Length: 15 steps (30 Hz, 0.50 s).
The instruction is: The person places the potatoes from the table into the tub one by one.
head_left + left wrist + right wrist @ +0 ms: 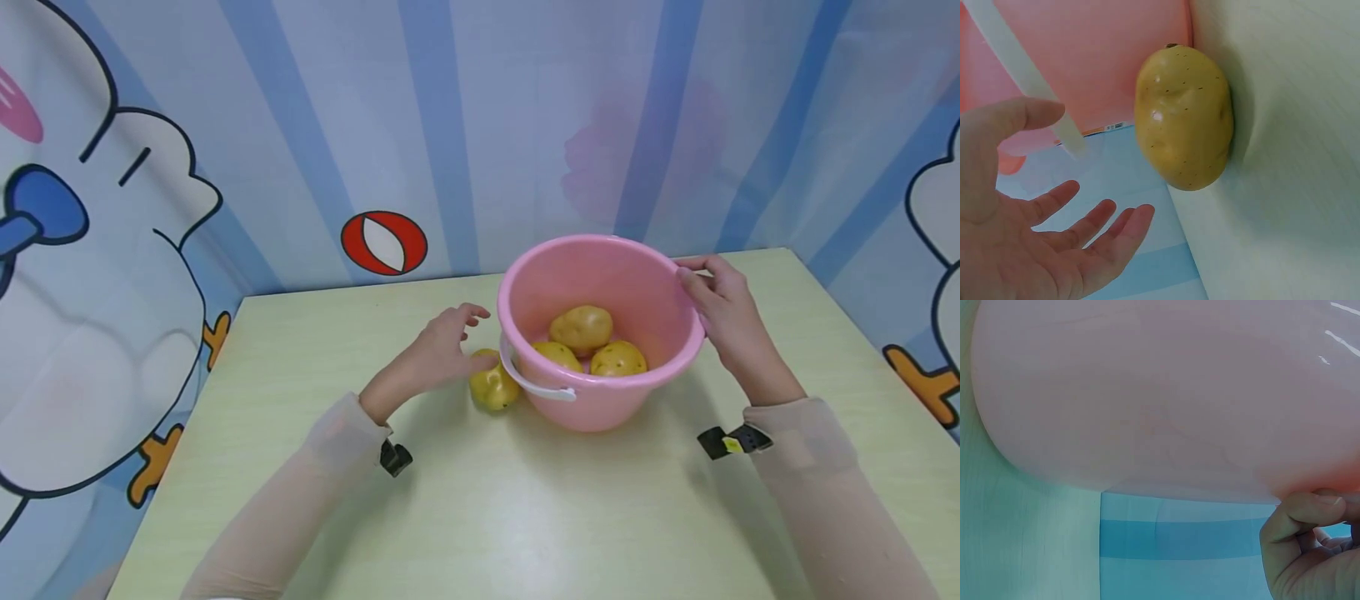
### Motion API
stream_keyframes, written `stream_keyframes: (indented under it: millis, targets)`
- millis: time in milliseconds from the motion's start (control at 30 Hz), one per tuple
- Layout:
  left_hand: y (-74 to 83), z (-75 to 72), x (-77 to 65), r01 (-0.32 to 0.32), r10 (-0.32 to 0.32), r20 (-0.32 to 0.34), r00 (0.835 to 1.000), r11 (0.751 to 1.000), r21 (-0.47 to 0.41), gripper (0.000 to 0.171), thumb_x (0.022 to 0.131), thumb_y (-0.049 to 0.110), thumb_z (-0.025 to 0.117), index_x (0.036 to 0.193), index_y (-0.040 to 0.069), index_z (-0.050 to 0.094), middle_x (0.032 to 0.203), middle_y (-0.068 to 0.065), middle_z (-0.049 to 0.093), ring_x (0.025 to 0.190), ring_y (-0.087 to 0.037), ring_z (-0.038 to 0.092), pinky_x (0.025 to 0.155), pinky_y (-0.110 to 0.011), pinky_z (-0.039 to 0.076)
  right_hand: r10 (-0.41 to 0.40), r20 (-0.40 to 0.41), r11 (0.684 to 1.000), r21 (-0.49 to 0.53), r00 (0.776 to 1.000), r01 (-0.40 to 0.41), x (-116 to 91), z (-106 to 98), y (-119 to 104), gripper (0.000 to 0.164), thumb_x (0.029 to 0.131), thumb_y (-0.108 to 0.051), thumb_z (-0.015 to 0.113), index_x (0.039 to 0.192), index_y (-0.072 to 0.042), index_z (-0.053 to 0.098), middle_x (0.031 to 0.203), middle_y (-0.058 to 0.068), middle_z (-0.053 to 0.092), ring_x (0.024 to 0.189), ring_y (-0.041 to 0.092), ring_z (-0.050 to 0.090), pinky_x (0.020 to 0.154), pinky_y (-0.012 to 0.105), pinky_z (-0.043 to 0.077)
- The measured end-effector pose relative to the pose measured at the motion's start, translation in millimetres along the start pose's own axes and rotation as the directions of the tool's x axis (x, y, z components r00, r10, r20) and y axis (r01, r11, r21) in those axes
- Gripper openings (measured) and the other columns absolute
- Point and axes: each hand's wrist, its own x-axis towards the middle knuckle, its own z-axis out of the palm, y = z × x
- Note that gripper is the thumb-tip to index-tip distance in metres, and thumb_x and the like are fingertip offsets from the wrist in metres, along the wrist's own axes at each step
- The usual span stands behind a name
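Note:
A pink bucket (600,406) stands on the table, its white handle (534,385) hanging down at the front left. Three yellow potatoes lie inside, the rearmost potato (581,327) behind the other two. My right hand (722,312) grips the bucket's rim on the right side, thumb over the edge; in the right wrist view its curled fingers (1304,515) meet the pink wall. Another potato (1185,119) rests on the table just left of the bucket. Over it, my left hand (431,354) is spread with fingers apart, holding nothing; its thumb overlaps this potato in the head view.
The pale wooden table (480,508) reaches back to a blue striped curtain (510,125) with cartoon figures. A red and white printed ball (348,242) shows on the curtain. Both sleeved wrists carry small black cameras.

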Motion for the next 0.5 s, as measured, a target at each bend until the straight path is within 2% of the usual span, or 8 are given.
stream_keyframes:
  millis: [200, 300, 433, 500]
  targets:
    - [-4.1, 17.8, 1.9, -0.006, 0.004, 0.061, 0.998, 1.000, 0.026, 0.076, 0.083, 0.035, 0.078, 0.143, 0.004, 0.044, 0.137, -0.018, 0.049, 0.125, -0.032, 0.047, 0.097, -0.049, 0.048, -0.005, 0.000, 1.000, -0.008, 1.000, 0.005, 0, 0, 0, 0.046, 0.108, -0.027, 0.039, 0.136, 0.010, 0.042, 0.116, 0.021, 0.058, 0.084, 0.005, 0.066, 0.068, 0.021, 0.056]
    - [-5.9, 25.7, 2.7, -0.017, 0.014, 0.067, 0.998, 0.999, 0.047, 0.080, 0.080, 0.038, 0.078, 0.142, 0.001, 0.045, 0.131, -0.017, 0.052, 0.116, -0.029, 0.052, 0.094, -0.044, 0.050, -0.009, -0.001, 1.000, -0.009, 1.000, 0.009, 0, 1, 0, 0.046, 0.108, -0.028, 0.040, 0.136, 0.010, 0.042, 0.115, 0.020, 0.059, 0.084, 0.006, 0.067, 0.068, 0.021, 0.056]
    - [-8.4, 33.5, 4.0, -0.008, 0.002, 0.083, 0.997, 0.997, 0.073, 0.078, 0.079, 0.040, 0.078, 0.141, 0.003, 0.047, 0.121, -0.011, 0.053, 0.104, -0.023, 0.052, 0.085, -0.039, 0.051, -0.005, 0.002, 1.000, -0.004, 1.000, 0.005, 0, 1, 0, 0.046, 0.108, -0.028, 0.040, 0.136, 0.009, 0.042, 0.115, 0.018, 0.059, 0.086, 0.006, 0.067, 0.069, 0.021, 0.056]
    - [-9.6, 36.3, 5.1, 0.000, -0.007, 0.096, 0.995, 0.997, 0.077, 0.078, 0.079, 0.039, 0.079, 0.141, 0.004, 0.048, 0.120, -0.011, 0.052, 0.103, -0.023, 0.052, 0.084, -0.038, 0.051, -0.001, 0.000, 1.000, -0.006, 1.000, 0.001, 0, 1, 0, 0.047, 0.108, -0.028, 0.040, 0.136, 0.010, 0.042, 0.116, 0.019, 0.058, 0.085, 0.006, 0.066, 0.069, 0.021, 0.056]
